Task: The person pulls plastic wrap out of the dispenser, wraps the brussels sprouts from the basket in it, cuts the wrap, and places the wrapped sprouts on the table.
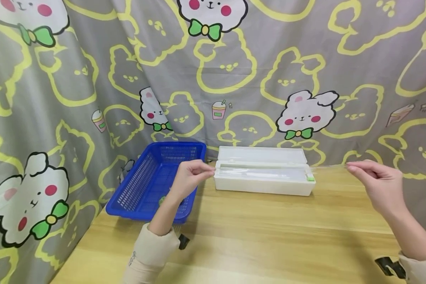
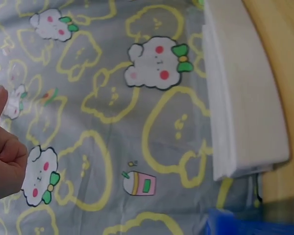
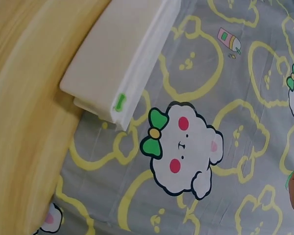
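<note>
Indeed, a curtain [image 1: 184,79] backed the wooden table [image 1: 269,240]; a blue basket [image 1: 136,185] flanked a white box [image 1: 262,187]; left hand [image 1: 191,177] and right hand [image 1: 381,183] pinched clear film [image 1: 262,172]

Homelike curtained corner, exact room unclear. Cartoon-bunny curtain [image 1: 259,43] runs behind and left of wood-grain worktop [image 1: 269,228]; blue plastic basket [image 1: 138,213] and white film dispenser [image 1: 262,186] look household.

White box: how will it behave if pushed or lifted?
Likely slides rather than tips: the white box sits long and low. Probably stiff, given its straight, unbowed edges. Its lid may swing, since it stands open behind.
</note>
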### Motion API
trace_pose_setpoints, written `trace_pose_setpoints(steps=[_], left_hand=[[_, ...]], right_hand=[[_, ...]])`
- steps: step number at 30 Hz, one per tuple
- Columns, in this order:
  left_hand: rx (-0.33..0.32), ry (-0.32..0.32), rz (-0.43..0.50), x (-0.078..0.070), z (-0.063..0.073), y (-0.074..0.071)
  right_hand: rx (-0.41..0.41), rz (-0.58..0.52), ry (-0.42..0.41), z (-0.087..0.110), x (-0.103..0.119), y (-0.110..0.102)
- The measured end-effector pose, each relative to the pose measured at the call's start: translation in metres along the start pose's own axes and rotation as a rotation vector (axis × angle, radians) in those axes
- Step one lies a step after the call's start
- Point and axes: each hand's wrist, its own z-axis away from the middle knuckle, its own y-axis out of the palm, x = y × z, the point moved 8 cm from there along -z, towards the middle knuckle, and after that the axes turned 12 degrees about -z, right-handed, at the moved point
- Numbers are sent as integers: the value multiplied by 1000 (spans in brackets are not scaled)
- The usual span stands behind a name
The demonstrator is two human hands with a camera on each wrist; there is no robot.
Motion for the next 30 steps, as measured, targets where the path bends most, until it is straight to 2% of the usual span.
trace_pose_setpoints(steps=[3,5,9,11,14,17,20,24,25,30], left_hand=[[27,62,-31,-4,14,1],[34,84,-55,-4,24,3],[65,105,-80,0,49,12],[88,101,-82,3,63,16],[118,107,-101,7,81,21],[155,126,-137,9,92,28],[228,130,-153,13,101,37],[352,87,-167,25,115,47],[380,79,-176,27,118,49],[526,36,-212,44,132,59]], right_hand=[[58,-31,-54,8,3,3],[125,-76,-98,15,5,6],[338,-265,-163,33,5,12],[438,-302,-158,44,4,15],[539,-336,-119,61,0,19],[580,-343,-56,79,-5,16],[583,-318,1,97,-13,9],[640,-248,43,122,-33,6],[663,-212,54,128,-39,7],[744,110,103,150,-70,9]])
